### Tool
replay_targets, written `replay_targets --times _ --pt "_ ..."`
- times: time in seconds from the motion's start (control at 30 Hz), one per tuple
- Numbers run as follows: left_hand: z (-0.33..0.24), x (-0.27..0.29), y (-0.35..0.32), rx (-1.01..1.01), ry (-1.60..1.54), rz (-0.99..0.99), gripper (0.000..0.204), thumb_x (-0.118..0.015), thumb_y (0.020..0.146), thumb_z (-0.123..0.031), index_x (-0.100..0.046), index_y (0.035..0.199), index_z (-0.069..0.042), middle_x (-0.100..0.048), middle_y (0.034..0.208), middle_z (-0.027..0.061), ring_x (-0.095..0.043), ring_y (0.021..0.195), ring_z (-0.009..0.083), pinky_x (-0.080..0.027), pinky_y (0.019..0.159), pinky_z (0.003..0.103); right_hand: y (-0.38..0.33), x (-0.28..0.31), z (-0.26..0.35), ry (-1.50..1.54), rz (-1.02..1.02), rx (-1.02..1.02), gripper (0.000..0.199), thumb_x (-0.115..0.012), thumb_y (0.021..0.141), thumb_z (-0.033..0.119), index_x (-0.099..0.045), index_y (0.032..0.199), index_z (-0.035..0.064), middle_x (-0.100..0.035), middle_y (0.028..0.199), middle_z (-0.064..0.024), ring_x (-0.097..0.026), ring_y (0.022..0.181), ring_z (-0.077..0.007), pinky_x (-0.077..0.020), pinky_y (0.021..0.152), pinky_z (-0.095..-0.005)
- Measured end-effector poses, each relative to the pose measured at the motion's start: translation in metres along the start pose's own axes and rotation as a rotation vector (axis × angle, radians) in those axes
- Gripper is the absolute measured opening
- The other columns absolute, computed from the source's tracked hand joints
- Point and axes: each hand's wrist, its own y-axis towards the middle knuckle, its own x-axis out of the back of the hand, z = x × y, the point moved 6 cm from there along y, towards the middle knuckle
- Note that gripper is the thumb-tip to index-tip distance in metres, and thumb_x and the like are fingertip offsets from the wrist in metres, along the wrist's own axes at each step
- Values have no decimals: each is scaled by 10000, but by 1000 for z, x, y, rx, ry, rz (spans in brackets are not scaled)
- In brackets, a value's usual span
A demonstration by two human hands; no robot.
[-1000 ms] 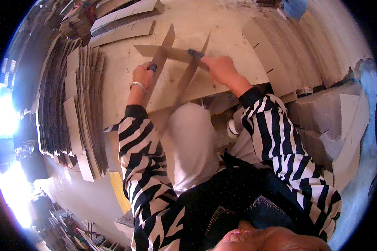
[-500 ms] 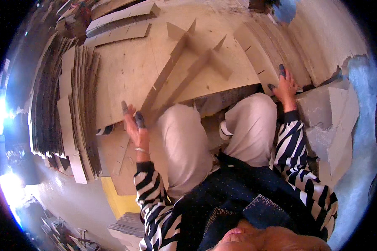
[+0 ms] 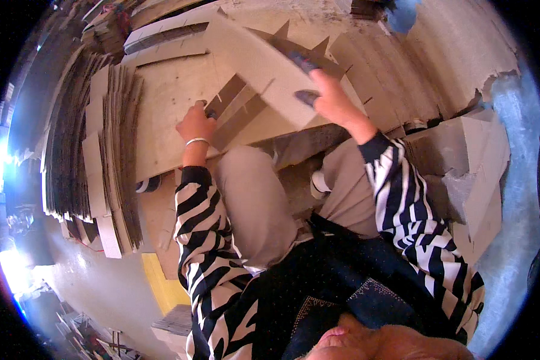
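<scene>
My right hand (image 3: 333, 102) grips the near edge of a large pale cardboard sheet (image 3: 255, 60), holding it tilted over the work surface. Slotted cardboard strips (image 3: 237, 114) lie partly under that sheet. My left hand (image 3: 195, 125), with a bracelet on the wrist, pinches the near end of one of those strips. Both forearms wear black-and-white striped sleeves. My knees in beige trousers (image 3: 252, 204) sit just below the hands.
The work goes on over a plywood board (image 3: 165, 108). A tall stack of cardboard blanks (image 3: 111, 156) stands on edge at the left. More cardboard sheets (image 3: 480, 180) pile up at the right, and fanned ones (image 3: 396, 72) lie beyond my right hand. A yellow block (image 3: 162, 285) lies near my left elbow.
Half a second ago both hands were drawn back near my knees. They have since reached forward; the right brought a large sheet over the strips and the left took hold of a strip end.
</scene>
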Motion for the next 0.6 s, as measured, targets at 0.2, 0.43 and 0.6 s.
replay_targets --times 0.2,0.43,0.6 --pt "10 -18 11 53 178 103 218 -575 755 -217 -657 953 -178 -683 956 51 -646 944 258 -427 779 502 18 -65 5 -54 226 -11 467 -663 782 145 -504 1198 5 -599 1042 -259 -568 953 -424 -462 785 -415" --pt "-5 -23 42 17 158 99 206 -558 779 -224 -659 952 -179 -675 959 55 -649 914 267 -428 761 481 10 -38 21 -281 247 51 331 -600 777 105 -542 1097 42 -627 867 -229 -598 849 -422 -460 703 -503" --pt "-18 9 25 -97 53 -294 264 -600 748 -215 -651 1002 -170 -661 926 88 -645 914 298 -468 752 458 34 -59 56 -457 365 138 372 -604 756 70 -535 1121 56 -620 802 -225 -592 790 -432 -456 664 -519"
